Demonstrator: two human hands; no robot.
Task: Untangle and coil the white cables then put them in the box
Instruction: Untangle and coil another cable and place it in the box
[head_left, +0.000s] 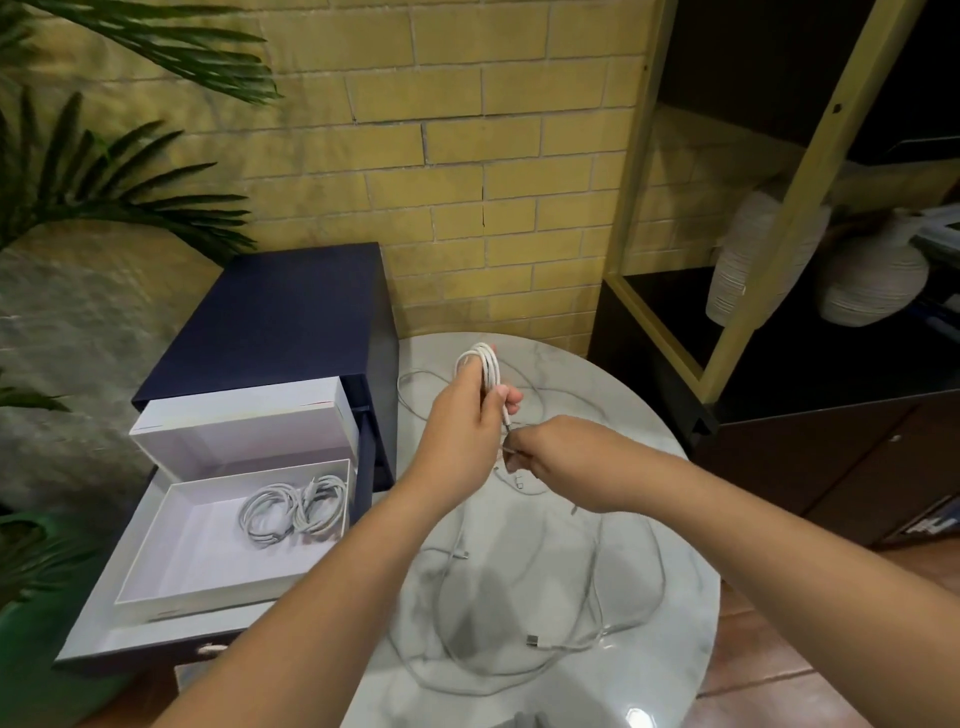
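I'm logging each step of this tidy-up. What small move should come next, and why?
Probably wind the short tail pinched by the right hand round the coil in the left hand: little cable runs between them. The finished coil could then join the two coiled cables in the box.

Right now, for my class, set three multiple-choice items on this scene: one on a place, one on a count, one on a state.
1. Where does the box sit? A on the table; B on the open drawer; C on a shelf.
2. How many coils lie in the box? A none; B two; C five.
3. What is the left hand doing? A gripping a coiled cable; B lying flat; C hanging empty.
Key: 1 B, the box rests on the pulled-out drawer; 2 B, two coils lie side by side; 3 A, its fingers curl round the coiled cable.
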